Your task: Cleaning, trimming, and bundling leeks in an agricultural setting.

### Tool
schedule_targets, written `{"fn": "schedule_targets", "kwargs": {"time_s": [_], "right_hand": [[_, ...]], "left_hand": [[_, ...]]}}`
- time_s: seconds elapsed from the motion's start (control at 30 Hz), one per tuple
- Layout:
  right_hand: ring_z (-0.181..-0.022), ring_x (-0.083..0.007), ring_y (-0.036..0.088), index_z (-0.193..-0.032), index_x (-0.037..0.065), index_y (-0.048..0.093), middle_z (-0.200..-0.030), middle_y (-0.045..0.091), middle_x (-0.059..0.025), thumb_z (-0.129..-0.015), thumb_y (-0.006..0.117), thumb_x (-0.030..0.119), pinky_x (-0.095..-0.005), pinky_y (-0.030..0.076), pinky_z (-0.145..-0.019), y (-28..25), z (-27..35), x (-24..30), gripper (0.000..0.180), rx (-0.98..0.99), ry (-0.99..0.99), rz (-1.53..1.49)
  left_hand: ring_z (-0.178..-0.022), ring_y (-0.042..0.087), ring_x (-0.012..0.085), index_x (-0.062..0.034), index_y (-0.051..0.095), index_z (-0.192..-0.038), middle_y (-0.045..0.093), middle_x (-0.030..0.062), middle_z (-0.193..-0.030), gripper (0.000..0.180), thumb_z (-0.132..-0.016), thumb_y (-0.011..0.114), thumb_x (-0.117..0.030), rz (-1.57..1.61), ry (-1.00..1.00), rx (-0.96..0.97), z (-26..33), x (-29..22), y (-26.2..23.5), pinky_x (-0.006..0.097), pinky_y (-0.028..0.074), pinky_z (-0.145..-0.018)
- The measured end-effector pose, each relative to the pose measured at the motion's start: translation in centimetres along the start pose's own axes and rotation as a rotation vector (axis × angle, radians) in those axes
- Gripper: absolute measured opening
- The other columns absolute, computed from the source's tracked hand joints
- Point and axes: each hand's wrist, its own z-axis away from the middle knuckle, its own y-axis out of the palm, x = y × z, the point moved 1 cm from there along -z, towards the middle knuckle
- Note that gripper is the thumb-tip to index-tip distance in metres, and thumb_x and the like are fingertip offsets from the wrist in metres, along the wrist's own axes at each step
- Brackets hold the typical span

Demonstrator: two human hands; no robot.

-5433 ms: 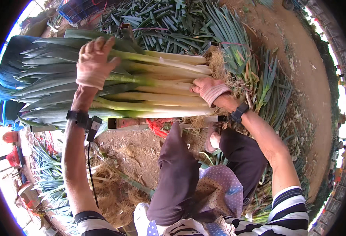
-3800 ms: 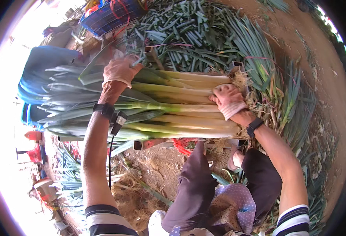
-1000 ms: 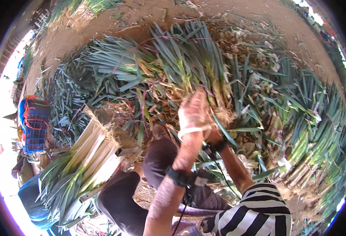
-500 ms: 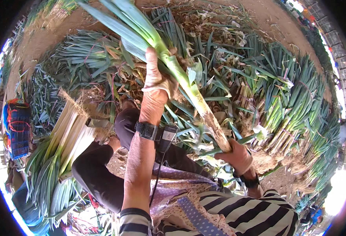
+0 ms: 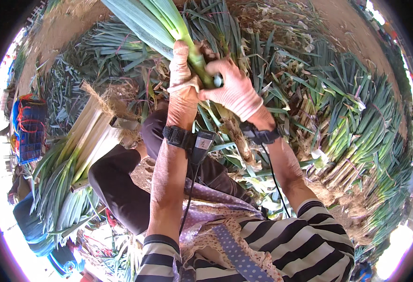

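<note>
One large leek (image 5: 180, 30) slants across in front of me, its broad green leaves pointing up and away, its soiled pale stalk running down behind my right hand. My left hand (image 5: 182, 70), in a thin pale glove, is closed round it where the leaves meet the stalk, thumb lying along the front. Just beside it, my right hand (image 5: 237, 91), gloved too, curls its thumb and fingers round the upper stalk. A small bluish leaf flap shows between those fingers. Their exact grip is partly hidden.
To the left, leeks with clean white stalks (image 5: 93, 136) lie across a frame, roots upward. A blue crate (image 5: 30, 136) stands beyond them. Bundled leeks (image 5: 347, 145) are heaped at the right, with more leeks (image 5: 117, 42) at the far left. Loose leaves litter the ground ahead.
My right hand has left the root end and moved up and left to the upper stalk, beside my left hand. The leek has shifted slightly; my left hand still holds it.
</note>
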Motion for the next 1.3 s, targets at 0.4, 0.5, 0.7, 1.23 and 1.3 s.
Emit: {"fn": "schedule_targets", "kwargs": {"time_s": [0.4, 0.5, 0.7, 1.23, 1.3], "right_hand": [[-0.095, -0.0323, 0.061, -0.111, 0.011, 0.062, -0.102, 0.062, -0.0188, -0.071, 0.075, 0.023, -0.0411, 0.052, -0.081, -10.0, 21.0, 3.1, 0.044, 1.036, 0.659, 0.439], [-0.088, -0.0327, 0.060, -0.106, 0.011, 0.062, -0.098, 0.061, -0.0151, -0.075, 0.071, 0.025, -0.0427, 0.051, -0.079, -13.2, 20.9, 1.9, 0.035, 0.759, 0.526, 0.731], [-0.085, -0.0226, 0.062, -0.099, 0.010, 0.061, -0.098, 0.060, -0.0094, -0.067, 0.079, 0.017, -0.0347, 0.055, -0.067, -8.4, 6.8, 3.9, 0.038, 0.034, -0.024, 0.397], [-0.071, -0.0249, 0.059, -0.079, 0.010, 0.065, -0.081, 0.058, -0.0091, -0.074, 0.065, 0.011, -0.0397, 0.050, -0.059, -3.6, 19.8, -1.3, 0.006, 0.687, 0.181, 0.336], [-0.073, -0.0235, 0.060, -0.081, 0.006, 0.063, -0.083, 0.059, -0.0098, -0.076, 0.069, 0.016, -0.0374, 0.051, -0.063, -6.2, 19.0, 0.1, 0.013, 0.597, 0.345, 0.316]], "left_hand": [[-0.062, 0.054, 0.0188, -0.0039, 0.052, -0.089, 0.055, 0.0066, -0.072, 0.050, -0.074, 0.075, -0.045, 0.218, 0.027, 0.262, -2.5, -1.2, -1.6, 0.036, 0.048, -0.056], [-0.065, 0.050, 0.0172, -0.0062, 0.053, -0.091, 0.052, 0.0050, -0.073, 0.046, -0.074, 0.075, -0.043, 0.283, 0.041, 0.207, -1.8, -1.0, -0.9, 0.034, 0.045, -0.060], [-0.068, 0.057, 0.0211, -0.0043, 0.056, -0.092, 0.055, 0.0065, -0.074, 0.029, -0.080, 0.071, -0.026, 0.169, 0.060, 0.073, -1.2, -0.7, -1.2, 0.039, 0.052, -0.065], [-0.071, 0.059, 0.0185, -0.0032, 0.057, -0.102, 0.058, 0.0053, -0.085, 0.027, -0.081, 0.068, -0.016, -0.134, 0.188, -0.052, -1.9, -1.7, -1.8, 0.035, 0.055, -0.066], [-0.071, 0.060, 0.0191, -0.0032, 0.056, -0.103, 0.058, 0.0056, -0.085, 0.032, -0.081, 0.069, -0.022, -0.122, 0.127, -0.014, -1.2, -2.3, -2.4, 0.036, 0.056, -0.066]]}}
